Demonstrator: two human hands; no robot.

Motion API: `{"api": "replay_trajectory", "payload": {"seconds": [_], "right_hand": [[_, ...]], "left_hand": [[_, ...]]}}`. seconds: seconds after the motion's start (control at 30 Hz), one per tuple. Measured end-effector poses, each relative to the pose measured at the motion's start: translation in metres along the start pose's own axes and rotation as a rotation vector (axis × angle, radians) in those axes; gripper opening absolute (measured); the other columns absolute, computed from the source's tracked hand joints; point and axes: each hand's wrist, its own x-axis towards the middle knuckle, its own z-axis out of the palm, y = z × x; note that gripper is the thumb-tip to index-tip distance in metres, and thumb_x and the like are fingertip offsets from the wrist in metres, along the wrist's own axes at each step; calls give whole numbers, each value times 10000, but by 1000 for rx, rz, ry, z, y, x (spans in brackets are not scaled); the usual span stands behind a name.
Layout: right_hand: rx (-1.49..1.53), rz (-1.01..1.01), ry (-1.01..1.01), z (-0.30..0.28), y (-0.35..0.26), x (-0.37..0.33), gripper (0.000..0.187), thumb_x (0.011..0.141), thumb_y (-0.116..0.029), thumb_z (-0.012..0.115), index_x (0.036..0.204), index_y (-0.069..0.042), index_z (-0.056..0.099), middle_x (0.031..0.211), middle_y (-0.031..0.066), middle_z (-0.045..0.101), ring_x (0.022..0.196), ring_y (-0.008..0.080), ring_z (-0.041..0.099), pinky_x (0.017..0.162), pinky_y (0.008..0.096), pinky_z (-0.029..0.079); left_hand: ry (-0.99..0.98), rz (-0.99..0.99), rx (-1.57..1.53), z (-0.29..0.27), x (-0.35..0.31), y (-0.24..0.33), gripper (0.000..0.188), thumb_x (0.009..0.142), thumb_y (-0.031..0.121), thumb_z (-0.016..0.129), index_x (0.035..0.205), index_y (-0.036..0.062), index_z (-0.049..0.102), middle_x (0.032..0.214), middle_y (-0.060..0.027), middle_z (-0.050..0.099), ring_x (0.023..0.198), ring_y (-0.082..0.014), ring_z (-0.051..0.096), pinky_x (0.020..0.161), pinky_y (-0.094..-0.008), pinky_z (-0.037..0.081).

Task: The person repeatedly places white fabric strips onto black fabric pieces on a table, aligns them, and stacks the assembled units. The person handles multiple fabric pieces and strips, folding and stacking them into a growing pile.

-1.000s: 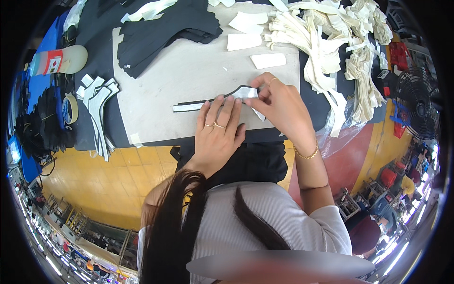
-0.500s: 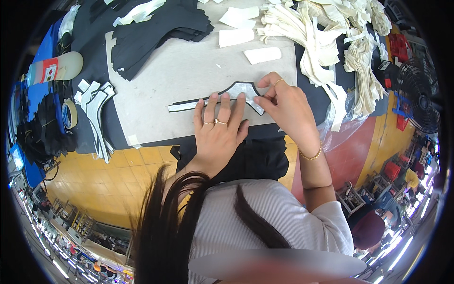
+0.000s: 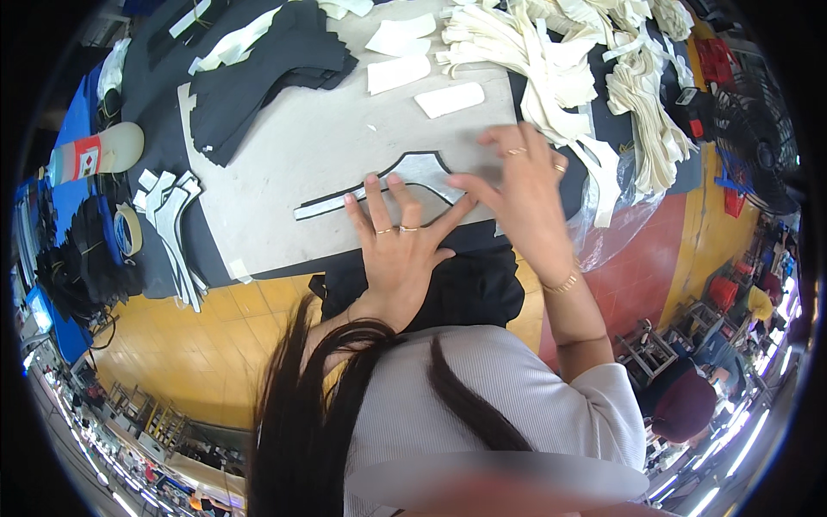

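Observation:
A curved white piece with a black border [image 3: 419,167] lies flat on the grey board [image 3: 267,172] before me. It has a wide angular end at the right and a narrow strip toward the left. My left hand [image 3: 401,254] rests with spread fingers, their tips on the lower edge of the piece. Just past its wide end is my right hand [image 3: 527,202], fingers apart, its thumb tip close to the piece's right edge. No object shows in the right hand.
Left of the board lie a stack of similar black-edged pieces [image 3: 170,215], a tape roll [image 3: 128,231] and a bottle [image 3: 108,151]. Behind are black fabric pieces [image 3: 250,95], loose cream pieces [image 3: 450,100] and cream bundles [image 3: 551,90]. A fan [image 3: 758,151] stands at right.
My right hand has opened and lifted from the piece's right end. The left fingers have spread and slid lower, uncovering more of the piece. The whole view has shifted slightly.

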Motion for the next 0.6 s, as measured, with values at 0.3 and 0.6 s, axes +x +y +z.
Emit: {"api": "replay_trajectory", "payload": {"seconds": [0.3, 0.6], "right_hand": [[-96, -6, 305, 33, 2, 20, 302, 817, -272, 756, 1045, -134, 613, 993, 79, 549, 960, 279, 520, 805, 465, 332], [-19, 328, 318, -50, 93, -18, 167, 828, -145, 762, 941, -59, 674, 945, 117, 603, 926, 321, 577, 826, 429, 416]], "left_hand": [[26, 57, -31, -18, 2, -10, 858, 718, 500, 802, 1479, 475, 408, 1345, -227, 407, 1304, -493, 378, 1073, -658, 336], [118, -128, -367, -31, 18, -59, 457, 847, 214, 751, 1246, 54, 594, 1140, -134, 554, 1044, -339, 518, 917, -458, 410]]}}
